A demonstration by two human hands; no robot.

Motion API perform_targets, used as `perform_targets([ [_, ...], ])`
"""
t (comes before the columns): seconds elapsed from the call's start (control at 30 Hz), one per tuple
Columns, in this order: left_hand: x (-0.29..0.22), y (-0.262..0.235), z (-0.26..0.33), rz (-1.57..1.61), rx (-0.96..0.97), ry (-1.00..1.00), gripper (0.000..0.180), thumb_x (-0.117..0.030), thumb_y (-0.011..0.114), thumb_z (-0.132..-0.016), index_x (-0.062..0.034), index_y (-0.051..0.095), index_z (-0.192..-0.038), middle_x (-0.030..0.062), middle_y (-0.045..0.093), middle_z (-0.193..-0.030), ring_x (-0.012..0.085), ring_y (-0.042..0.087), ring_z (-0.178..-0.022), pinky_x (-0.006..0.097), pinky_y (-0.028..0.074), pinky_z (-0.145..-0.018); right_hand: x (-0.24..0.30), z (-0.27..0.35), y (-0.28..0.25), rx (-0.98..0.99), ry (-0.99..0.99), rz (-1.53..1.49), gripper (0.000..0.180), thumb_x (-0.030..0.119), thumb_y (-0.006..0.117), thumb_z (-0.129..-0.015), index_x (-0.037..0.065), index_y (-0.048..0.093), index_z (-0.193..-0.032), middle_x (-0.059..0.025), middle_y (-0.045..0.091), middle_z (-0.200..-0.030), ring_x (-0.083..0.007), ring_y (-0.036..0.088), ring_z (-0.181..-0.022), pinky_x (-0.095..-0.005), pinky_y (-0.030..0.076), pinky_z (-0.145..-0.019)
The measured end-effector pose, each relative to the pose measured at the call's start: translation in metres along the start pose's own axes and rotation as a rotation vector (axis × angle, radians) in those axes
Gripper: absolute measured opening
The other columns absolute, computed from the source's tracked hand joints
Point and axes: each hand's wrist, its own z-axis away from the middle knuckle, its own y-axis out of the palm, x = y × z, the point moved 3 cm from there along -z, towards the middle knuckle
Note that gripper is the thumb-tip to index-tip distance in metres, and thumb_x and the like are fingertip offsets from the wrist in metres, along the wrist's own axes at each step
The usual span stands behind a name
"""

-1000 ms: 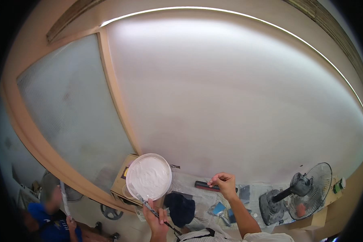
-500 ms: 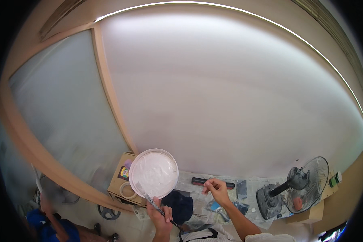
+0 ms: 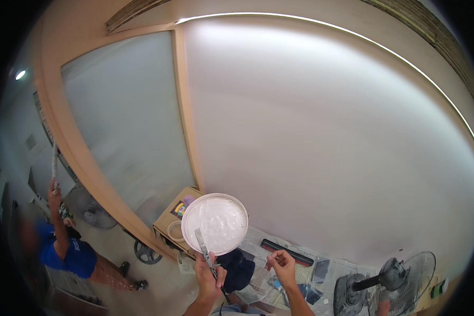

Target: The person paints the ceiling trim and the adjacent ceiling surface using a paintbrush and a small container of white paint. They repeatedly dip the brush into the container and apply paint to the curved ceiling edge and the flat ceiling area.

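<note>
the left hand (image 3: 208, 276) is closed around 2 things at once: it props up a round white plate (image 3: 214, 223) loaded with pale putty, and it pinches the handle of a flat putty knife (image 3: 204, 252) whose blade lies up across the plate's lower edge. held this way, face tilted toward the person and up near the wall, the plate works like a hawk, keeping the filler within easy reach of the surface and of the blade. the exact finger positions behind the plate are hidden, so how it is supported from the back cannot be told.

the right hand (image 3: 283, 265) is raised just beside the left, a little lower than the plate and apart from it. its fingers are curled in a light pinch; there may be something small between the fingertips, but it is too small to make out.

ahead is a broad, smooth white wall (image 3: 326, 147), lit along its top curve, with a frosted glass panel (image 3: 126, 121) in a light wooden frame (image 3: 187, 121) to the left. on the floor below, spread newspaper sheets (image 3: 268, 258) protect the ground; a cardboard box (image 3: 176, 218) stands at the foot of the frame, a dark cloth bundle (image 3: 238, 266) lies under the hands, and a dark long tool (image 3: 287, 252) rests near the wall. a pedestal fan (image 3: 400, 279) stands at the right.

at the far left another person in a blue shirt (image 3: 66, 255) reaches 1 arm up along the frame, well apart.
</note>
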Motion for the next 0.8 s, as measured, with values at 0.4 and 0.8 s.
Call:
perform_targets([
  [0.4, 0.000, -0.006, 0.021, -0.159, 0.065, -0.016, 0.027, -0.027, 0.051, -0.105, -0.0107, 0.047, -0.126, 0.0038, 0.064, -0.108, 0.0081, 0.034, -0.032, 0.025, 0.029, -0.036, -0.031, 0.033, -0.049, -0.199, -0.028, -0.092, 0.026, 0.011, 0.066, -0.096, 0.006, 0.051, -0.076, -0.0025, 0.055, -0.063, -0.0108, 0.055, -0.055, -0.0258, 0.043, -0.054],
  [0.8, 0.063, -0.118, 0.004, -0.020, 0.541, -0.131, 0.023, -0.017, 0.046, -0.106, -0.0093, 0.046, -0.128, 0.0014, 0.056, -0.075, 0.0118, 0.037, -0.031, 0.027, 0.026, -0.034, -0.122, 0.174, -0.052, -0.752, -0.369, 0.283, 0.025, 0.004, 0.066, -0.094, 0.004, 0.047, -0.077, 0.0002, 0.052, -0.066, -0.0071, 0.054, -0.057, -0.0226, 0.043, -0.053],
])
